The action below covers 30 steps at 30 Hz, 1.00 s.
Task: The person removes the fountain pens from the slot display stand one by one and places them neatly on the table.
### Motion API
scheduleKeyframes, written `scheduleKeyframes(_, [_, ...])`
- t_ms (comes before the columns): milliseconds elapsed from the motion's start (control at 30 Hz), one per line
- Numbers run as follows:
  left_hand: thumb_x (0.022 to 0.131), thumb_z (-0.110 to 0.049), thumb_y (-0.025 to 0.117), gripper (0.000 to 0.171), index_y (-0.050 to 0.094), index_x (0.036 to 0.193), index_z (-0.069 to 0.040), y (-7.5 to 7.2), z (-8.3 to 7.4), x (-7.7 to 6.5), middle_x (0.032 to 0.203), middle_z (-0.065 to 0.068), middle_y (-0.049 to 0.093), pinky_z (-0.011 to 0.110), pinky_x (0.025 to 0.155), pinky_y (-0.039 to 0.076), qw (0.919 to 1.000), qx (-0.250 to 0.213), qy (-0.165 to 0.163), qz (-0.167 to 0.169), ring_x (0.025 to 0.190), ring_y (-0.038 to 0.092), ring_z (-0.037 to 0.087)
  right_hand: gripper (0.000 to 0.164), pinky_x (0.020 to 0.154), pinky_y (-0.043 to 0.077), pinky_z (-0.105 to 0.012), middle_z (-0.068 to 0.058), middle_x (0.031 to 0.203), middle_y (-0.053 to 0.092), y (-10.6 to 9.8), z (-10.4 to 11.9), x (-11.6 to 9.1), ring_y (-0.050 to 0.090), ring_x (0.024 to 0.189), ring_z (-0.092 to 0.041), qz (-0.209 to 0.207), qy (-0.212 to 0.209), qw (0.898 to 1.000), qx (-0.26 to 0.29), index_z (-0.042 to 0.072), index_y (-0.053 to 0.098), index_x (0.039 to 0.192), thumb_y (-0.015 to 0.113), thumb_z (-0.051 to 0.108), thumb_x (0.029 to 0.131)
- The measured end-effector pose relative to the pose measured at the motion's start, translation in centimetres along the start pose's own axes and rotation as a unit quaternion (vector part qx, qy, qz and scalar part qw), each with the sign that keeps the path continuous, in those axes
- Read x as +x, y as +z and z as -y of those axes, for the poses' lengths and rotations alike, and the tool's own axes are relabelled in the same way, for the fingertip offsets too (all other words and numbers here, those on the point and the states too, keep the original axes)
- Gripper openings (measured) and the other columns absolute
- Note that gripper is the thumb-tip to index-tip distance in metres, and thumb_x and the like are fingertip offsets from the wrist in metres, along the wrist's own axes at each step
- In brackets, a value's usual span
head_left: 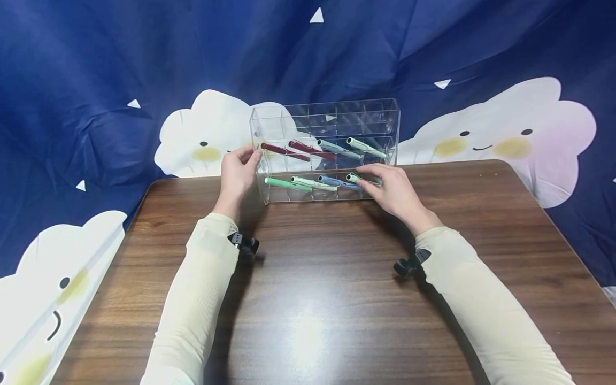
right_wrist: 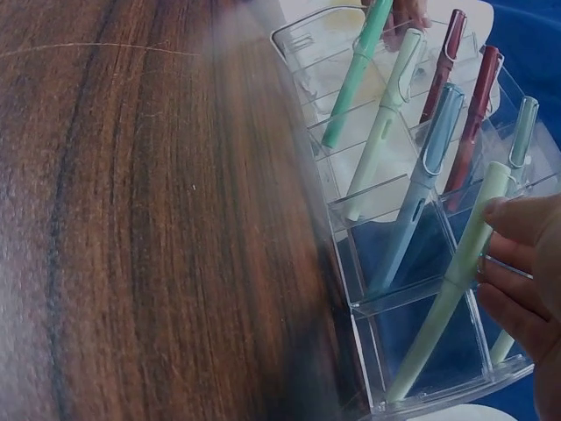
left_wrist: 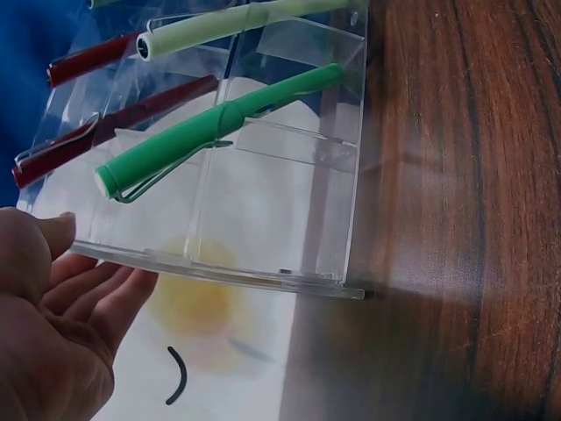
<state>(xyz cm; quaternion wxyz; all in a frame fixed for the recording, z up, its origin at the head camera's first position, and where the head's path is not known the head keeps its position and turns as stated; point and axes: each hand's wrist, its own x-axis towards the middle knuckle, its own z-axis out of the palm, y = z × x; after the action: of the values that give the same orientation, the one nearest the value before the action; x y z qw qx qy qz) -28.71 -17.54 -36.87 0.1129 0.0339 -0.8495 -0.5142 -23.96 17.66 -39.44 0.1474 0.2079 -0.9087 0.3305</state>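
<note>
A clear plastic pen rack (head_left: 397,133) stands near the table's far edge, its small compartments in stepped rows. My left hand (head_left: 238,174) grips its left side, thumb in front and fingers round the edge in the left wrist view. With thumb and fingertips, my right hand (head_left: 392,192) pinches a pale green pen (right_wrist: 473,228) in the front row's right end. Left of it lean a blue pen (head_left: 339,183), another pale green pen (head_left: 314,184) and a bright green pen (head_left: 289,184). Behind are two dark red pens (head_left: 285,152), a grey-green pen (head_left: 340,149) and a pale green one.
The brown wood-grain table (head_left: 308,278) stretches from the rack toward me. A dark blue curtain (head_left: 337,53) printed with white clouds hangs right behind the rack and at the table's sides. Upper rows of the rack hold no pens.
</note>
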Motion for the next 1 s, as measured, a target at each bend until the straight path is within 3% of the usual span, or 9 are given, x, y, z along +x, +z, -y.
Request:
scheduleKeyframes(667, [0.109, -0.02, 0.067, 0.035, 0.071, 0.136, 0.002, 0.08, 0.36, 0.26, 0.125, 0.026, 0.077, 0.044, 0.106, 0.058, 1.0, -0.008, 0.004, 0.004, 0.119, 0.074, 0.034, 0.028, 0.111, 0.054, -0.057, -0.02, 0.129, 0.077, 0.85, -0.3, 0.07, 0.07, 0.125, -0.042, 0.012, 0.012, 1.0, -0.004, 0.001, 0.076, 0.127, 0.077, 0.01, 0.101])
scheduleKeyframes(1000, [0.109, -0.019, 0.068, 0.035, 0.071, 0.136, 0.002, 0.11, 0.61, 0.3, 0.125, 0.026, 0.077, 0.042, 0.105, 0.059, 0.9999, -0.015, 0.006, 0.002, 0.119, 0.075, 0.034, 0.025, 0.103, 0.058, -0.057, -0.02, 0.122, 0.079, 0.52, -0.12, -0.24, 0.074, 0.115, -0.042, -0.025, -0.03, 0.999, 0.004, 0.0, 0.077, 0.124, 0.077, 0.007, 0.1])
